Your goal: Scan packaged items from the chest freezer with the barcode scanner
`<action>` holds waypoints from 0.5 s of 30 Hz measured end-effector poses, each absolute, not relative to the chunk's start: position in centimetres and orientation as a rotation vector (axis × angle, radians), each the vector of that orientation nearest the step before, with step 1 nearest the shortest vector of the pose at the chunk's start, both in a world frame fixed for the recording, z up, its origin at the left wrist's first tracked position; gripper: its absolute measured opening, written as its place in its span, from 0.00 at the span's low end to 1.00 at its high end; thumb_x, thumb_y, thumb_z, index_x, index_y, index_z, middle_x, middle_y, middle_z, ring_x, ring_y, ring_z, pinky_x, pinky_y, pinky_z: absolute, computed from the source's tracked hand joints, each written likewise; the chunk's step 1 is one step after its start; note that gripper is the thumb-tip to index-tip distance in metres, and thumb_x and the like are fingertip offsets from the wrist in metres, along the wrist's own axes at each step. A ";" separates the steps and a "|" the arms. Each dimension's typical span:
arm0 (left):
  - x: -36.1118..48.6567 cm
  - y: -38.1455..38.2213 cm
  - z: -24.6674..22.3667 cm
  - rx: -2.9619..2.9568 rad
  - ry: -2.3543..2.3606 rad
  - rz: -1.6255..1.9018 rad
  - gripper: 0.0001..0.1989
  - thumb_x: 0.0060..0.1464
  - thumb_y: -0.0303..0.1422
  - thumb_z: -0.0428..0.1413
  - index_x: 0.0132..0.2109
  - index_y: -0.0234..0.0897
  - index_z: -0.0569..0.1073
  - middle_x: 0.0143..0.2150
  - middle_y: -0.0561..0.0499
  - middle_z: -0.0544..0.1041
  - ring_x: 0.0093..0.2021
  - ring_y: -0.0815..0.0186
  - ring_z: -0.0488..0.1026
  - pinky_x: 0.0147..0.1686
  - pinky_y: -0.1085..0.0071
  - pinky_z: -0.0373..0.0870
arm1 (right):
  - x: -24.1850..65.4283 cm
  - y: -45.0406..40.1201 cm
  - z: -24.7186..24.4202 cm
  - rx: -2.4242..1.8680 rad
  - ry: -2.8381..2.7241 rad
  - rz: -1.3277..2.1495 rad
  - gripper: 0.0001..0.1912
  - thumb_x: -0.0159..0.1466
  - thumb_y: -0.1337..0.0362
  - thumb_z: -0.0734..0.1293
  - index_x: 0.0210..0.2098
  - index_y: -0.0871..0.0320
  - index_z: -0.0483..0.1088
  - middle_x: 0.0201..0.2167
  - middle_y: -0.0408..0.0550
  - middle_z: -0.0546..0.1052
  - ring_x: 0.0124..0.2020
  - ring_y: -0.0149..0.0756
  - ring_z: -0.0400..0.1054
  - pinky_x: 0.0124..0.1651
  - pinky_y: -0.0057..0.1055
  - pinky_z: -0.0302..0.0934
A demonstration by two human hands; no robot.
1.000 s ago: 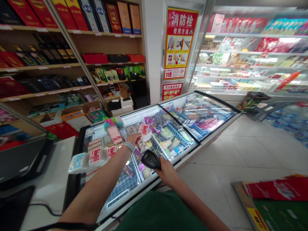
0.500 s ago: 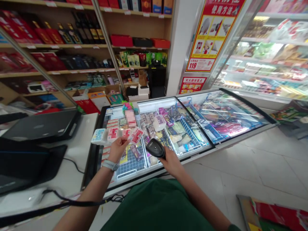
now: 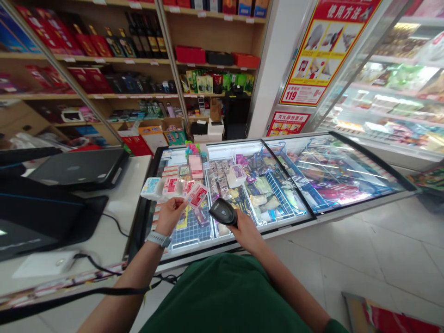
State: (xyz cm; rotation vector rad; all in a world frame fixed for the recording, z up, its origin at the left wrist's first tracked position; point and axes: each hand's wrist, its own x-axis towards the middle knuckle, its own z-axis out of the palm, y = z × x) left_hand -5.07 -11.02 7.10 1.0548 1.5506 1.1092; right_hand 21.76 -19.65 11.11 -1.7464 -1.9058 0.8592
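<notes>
Pinched between the fingers of my left hand (image 3: 169,216) is a small red-and-white packet (image 3: 197,195), its printed face up, over the glass top of a chest freezer (image 3: 293,220). My right hand (image 3: 247,232) grips a black handheld barcode scanner (image 3: 223,212), whose head faces toward the packet, a short gap away. Beyond my left hand, a red-and-white pack (image 3: 170,186) and a blue-and-white pack (image 3: 151,187) lie side by side on the glass. A white pack (image 3: 237,175) rests further right. The fingers under the scanner are partly hidden.
A white counter (image 3: 120,203) with a black laptop-like device (image 3: 79,167) stands at left. A black cable (image 3: 114,290) crosses low in front. Wooden shelves (image 3: 215,34) with boxes and bottles rise behind. A refrigerated display (image 3: 388,99) is at right.
My view has turned slightly left, so the freezer and shelves appear further right. Both hands keep their holds, and the scanner stays close to the packet.
</notes>
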 end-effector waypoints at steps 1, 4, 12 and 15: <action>-5.0 -11.0 6.9 1.017 1.544 1.104 0.17 0.36 0.40 0.69 0.32 0.37 0.75 0.27 0.52 0.76 0.29 0.66 0.70 0.29 0.72 0.64 | 21.8 -19.6 11.1 -1.751 -1.906 0.856 0.11 0.62 0.69 0.66 0.44 0.59 0.64 0.43 0.54 0.76 0.46 0.45 0.70 0.46 0.34 0.59; -4.9 -10.9 6.0 0.862 1.535 1.080 0.16 0.37 0.39 0.68 0.32 0.36 0.75 0.27 0.52 0.76 0.28 0.67 0.71 0.28 0.72 0.64 | 22.0 -19.6 10.9 -1.746 -1.902 0.846 0.11 0.62 0.69 0.66 0.45 0.60 0.64 0.44 0.55 0.75 0.46 0.45 0.70 0.47 0.35 0.59; -5.2 -8.1 3.5 0.456 1.566 1.084 0.08 0.45 0.32 0.62 0.30 0.36 0.70 0.26 0.51 0.76 0.25 0.72 0.71 0.24 0.77 0.64 | 22.4 -19.8 10.5 -1.737 -1.877 0.838 0.11 0.62 0.69 0.65 0.44 0.58 0.65 0.43 0.54 0.76 0.46 0.45 0.70 0.47 0.35 0.60; -5.3 -7.2 3.0 0.406 1.578 1.067 0.08 0.46 0.31 0.62 0.29 0.36 0.70 0.26 0.53 0.75 0.24 0.74 0.70 0.24 0.78 0.63 | 22.6 -19.8 10.5 -1.740 -1.870 0.818 0.09 0.62 0.69 0.66 0.43 0.59 0.65 0.42 0.55 0.76 0.44 0.45 0.71 0.46 0.35 0.61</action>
